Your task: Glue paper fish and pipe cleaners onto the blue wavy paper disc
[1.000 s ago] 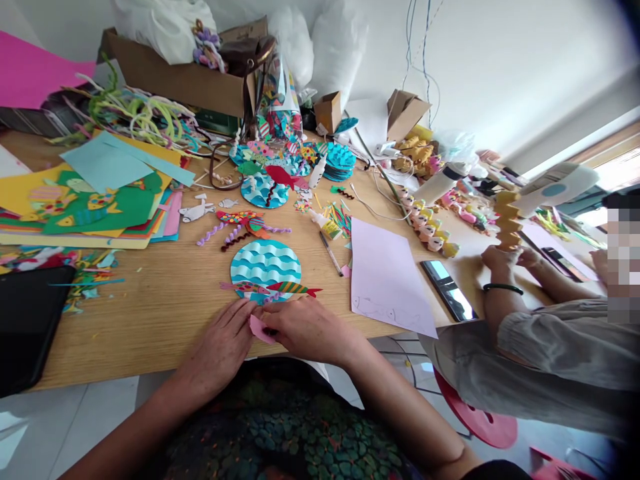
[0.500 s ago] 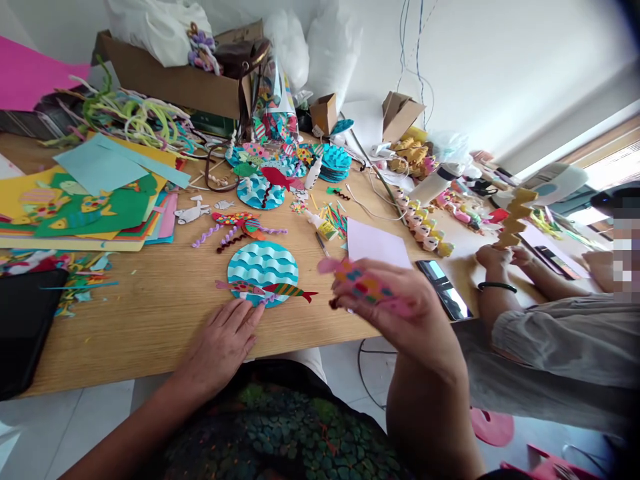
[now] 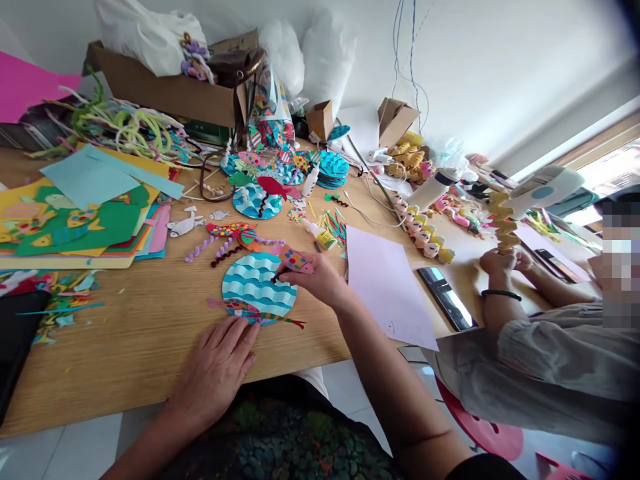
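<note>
My right hand (image 3: 323,280) pinches a pink paper fish (image 3: 296,260) with coloured spots over the right side of a round blue paper disc (image 3: 250,290). A dark curled pipe cleaner (image 3: 277,276) shows under that fish. Rows of wavy light-blue strips cover the disc, and two patterned paper fish (image 3: 250,311) lie along its near edge. My left hand (image 3: 220,360) rests flat, fingers stretched, with its tips at this near edge. Just behind the disc are more paper fish (image 3: 233,230) with curly purple pipe cleaners (image 3: 197,252).
A glue bottle (image 3: 321,235), paper scraps (image 3: 333,217) and a lilac sheet (image 3: 385,287) lie beyond my right hand. Coloured paper (image 3: 120,247) is stacked at left near a black tablet (image 3: 17,347). A phone (image 3: 447,298) lies by a co-worker's hands (image 3: 505,260), which hold a yellow zigzag strip (image 3: 503,220).
My right hand has carried the pink fish left and away from me, from beside the disc to over it. My left hand stays by the disc's near edge.
</note>
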Motion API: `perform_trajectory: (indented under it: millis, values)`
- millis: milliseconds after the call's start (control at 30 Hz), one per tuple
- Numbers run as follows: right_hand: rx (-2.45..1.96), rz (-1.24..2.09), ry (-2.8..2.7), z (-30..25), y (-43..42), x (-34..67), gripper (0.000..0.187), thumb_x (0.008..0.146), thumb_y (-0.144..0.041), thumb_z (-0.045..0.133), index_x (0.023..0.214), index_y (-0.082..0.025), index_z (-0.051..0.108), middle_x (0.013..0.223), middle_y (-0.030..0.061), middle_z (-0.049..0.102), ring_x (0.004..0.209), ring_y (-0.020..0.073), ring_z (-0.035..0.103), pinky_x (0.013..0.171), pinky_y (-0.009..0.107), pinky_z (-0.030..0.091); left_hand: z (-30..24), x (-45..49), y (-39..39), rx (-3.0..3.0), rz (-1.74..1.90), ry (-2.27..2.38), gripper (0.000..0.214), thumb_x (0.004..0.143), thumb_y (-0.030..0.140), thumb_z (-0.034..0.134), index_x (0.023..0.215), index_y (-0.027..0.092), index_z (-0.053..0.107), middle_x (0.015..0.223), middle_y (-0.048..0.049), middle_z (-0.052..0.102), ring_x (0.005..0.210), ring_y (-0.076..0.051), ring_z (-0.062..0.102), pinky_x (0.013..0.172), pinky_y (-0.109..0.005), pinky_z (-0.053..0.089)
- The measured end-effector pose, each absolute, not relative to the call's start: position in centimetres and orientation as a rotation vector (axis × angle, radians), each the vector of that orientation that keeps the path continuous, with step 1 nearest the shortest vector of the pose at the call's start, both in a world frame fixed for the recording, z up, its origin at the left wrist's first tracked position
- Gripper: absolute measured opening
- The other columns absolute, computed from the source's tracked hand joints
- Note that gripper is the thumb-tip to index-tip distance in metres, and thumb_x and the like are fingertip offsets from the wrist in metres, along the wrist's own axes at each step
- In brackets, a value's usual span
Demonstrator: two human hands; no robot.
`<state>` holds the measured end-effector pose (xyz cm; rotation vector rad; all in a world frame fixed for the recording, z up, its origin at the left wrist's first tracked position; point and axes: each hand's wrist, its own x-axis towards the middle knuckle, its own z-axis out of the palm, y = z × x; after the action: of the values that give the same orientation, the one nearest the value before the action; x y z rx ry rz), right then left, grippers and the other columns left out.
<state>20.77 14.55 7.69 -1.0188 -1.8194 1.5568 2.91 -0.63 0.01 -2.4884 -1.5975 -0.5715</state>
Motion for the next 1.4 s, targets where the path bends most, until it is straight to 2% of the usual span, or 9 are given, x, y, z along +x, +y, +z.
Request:
perform_trajectory:
  millis: [200, 333, 700, 967, 1200, 1400]
  values:
    - [-1.074, 1.414, -2.058, 6.6, 15.2, 19.1, 0.010, 0.070, -0.021, 0.064, 0.076, -0.014, 0.063, 0.069, -0.0014, 0.064, 0.065, 0.0112, 0.057, 0.062, 0.021, 0.042, 0.0, 2.8, -0.5, -2.494, -0.591, -1.587, 0.036, 0.088, 0.027, 0.042, 0.122, 0.020, 0.053, 0.114, -0.0094, 0.059, 0.104, -0.025, 0.051, 0.088, -0.039, 0.039]
    - [-1.072, 1.268, -2.199, 6.5, 15.1, 18.8, 0.010, 0.072, -0.020, 0.064, 0.079, -0.014, 0.065, 0.072, -0.0014, 0.064, 0.066, 0.0106, 0.056, 0.061, 0.020, 0.040, 0.0, 2.8, -0.5, -2.497, -0.566, -1.568, 0.036, 0.086, 0.026, 0.044, 0.120, 0.016, 0.054, 0.112, -0.0103, 0.059, 0.103, -0.026, 0.051, 0.088, -0.039, 0.040]
    - [-1.077, 1.094, -2.380, 6.6, 15.1, 18.3, 0.012, 0.074, -0.017, 0.063, 0.084, -0.013, 0.067, 0.072, -0.0008, 0.065, 0.063, 0.0086, 0.052, 0.060, 0.018, 0.035, -0.2, 2.8, -0.6, -2.477, -0.570, -1.581, 0.036, 0.086, 0.025, 0.044, 0.120, 0.017, 0.053, 0.113, -0.0103, 0.059, 0.104, -0.025, 0.050, 0.088, -0.039, 0.040]
    - [-0.967, 0.979, -2.516, 6.3, 15.6, 18.1, 0.003, 0.074, -0.016, 0.064, 0.074, -0.014, 0.062, 0.062, -0.0050, 0.053, 0.059, 0.0072, 0.046, 0.058, 0.017, 0.031, -0.3, 2.8, -0.7, -2.471, -0.552, -1.576, 0.037, 0.086, 0.025, 0.044, 0.121, 0.016, 0.052, 0.114, -0.0108, 0.057, 0.105, -0.026, 0.050, 0.088, -0.040, 0.040]
    - [-0.930, 0.949, -2.518, 5.9, 15.9, 17.9, 0.008, 0.072, -0.014, 0.066, 0.079, -0.012, 0.063, 0.077, 0.0012, 0.062, 0.072, 0.0110, 0.054, 0.068, 0.020, 0.037, -0.4, 2.8, -0.5, -2.468, -0.568, -1.550, 0.036, 0.086, 0.024, 0.045, 0.120, 0.015, 0.053, 0.113, -0.0113, 0.057, 0.103, -0.026, 0.049, 0.087, -0.040, 0.040]
    - [-1.062, 0.971, -2.516, 6.2, 15.8, 17.8, 0.008, 0.070, -0.015, 0.067, 0.078, -0.014, 0.066, 0.081, 0.0008, 0.065, 0.073, 0.0113, 0.055, 0.068, 0.021, 0.038, -0.5, 2.8, -0.6, -2.452, -0.585, -1.540, 0.035, 0.087, 0.025, 0.042, 0.118, 0.015, 0.055, 0.112, -0.0112, 0.058, 0.103, -0.026, 0.049, 0.087, -0.040, 0.039]
